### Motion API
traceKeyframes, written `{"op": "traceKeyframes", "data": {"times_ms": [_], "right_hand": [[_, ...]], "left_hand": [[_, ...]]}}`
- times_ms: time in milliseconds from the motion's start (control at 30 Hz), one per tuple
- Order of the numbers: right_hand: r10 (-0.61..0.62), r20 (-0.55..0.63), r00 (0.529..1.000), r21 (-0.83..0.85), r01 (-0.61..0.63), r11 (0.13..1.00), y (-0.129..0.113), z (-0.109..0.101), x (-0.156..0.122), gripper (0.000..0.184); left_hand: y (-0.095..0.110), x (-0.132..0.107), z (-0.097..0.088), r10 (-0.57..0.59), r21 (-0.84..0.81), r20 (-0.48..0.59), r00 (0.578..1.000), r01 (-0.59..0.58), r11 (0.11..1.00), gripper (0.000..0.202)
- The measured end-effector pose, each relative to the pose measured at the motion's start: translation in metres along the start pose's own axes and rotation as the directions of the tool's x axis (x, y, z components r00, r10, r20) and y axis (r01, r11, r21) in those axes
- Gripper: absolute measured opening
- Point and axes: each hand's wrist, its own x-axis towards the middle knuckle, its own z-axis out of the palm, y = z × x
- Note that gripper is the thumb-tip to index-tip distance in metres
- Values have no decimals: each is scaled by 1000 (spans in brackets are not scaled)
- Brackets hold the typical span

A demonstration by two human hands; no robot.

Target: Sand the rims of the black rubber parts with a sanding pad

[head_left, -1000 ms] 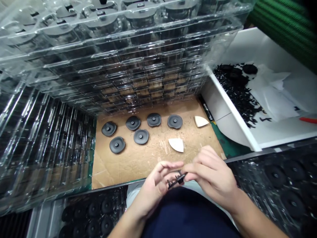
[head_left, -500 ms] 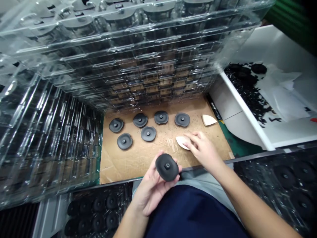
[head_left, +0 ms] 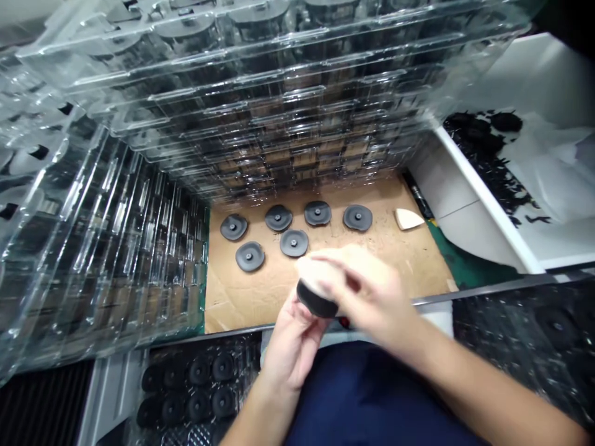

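Observation:
In the head view my left hand (head_left: 295, 341) grips a black rounded disc (head_left: 317, 305) from below, above the front edge of the table. My right hand (head_left: 372, 288), smeared by motion, is closed on a white pointed pad (head_left: 312, 271). The pad lies over the upper face of the disc and hides its centre; whether it presses on it I cannot tell. Several similar black discs (head_left: 249, 256) with small central studs lie beyond my hands on the cardboard sheet (head_left: 232, 297). Another cream pointed pad (head_left: 408, 219) rests at the sheet's right side.
Tall stacks of clear plastic trays (head_left: 297, 99) stand at the back and left. On the right is a white bin (head_left: 488, 204) with small black pieces inside. A black pen-like object (head_left: 417, 195) lies beside it. More discs sit in a tray (head_left: 198, 390) below, left of my lap.
My right hand has lifted the white pad off the cardboard and brought it left over the disc in my left hand. The camera view has shifted slightly.

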Motion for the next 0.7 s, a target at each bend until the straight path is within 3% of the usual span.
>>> {"op": "traceKeyframes", "data": {"times_ms": [67,167,200,267,333,433,500,700], "right_hand": [[-65,100,993,77,57,995,-21,0,1,28],[-59,308,950,96,30,995,-32,0,3,23],[-62,284,957,75,42,996,-32,1,5,21],[-90,109,990,18,88,996,-31,5,6,24],[-122,15,992,35,121,992,-31,6,4,28],[-121,191,974,163,90,983,-32,-7,-8,25],[-70,278,958,159,26,987,-31,-24,-15,22],[21,342,939,30,-34,999,-38,-61,-23,21]], "left_hand": [[1,-1,0,-4,42,1,1000,3,999,50],[2,-2,0,29,49,3,1000,-29,998,53],[2,-3,1,35,43,3,999,-35,998,55],[3,-5,4,16,50,3,1000,-16,999,59],[4,-8,7,-8,78,20,1000,7,997,60],[6,-12,9,-32,104,44,999,27,994,62],[5,-13,10,-59,102,58,997,53,993,63],[-1,-12,28,-128,27,187,974,125,992,53]]}}
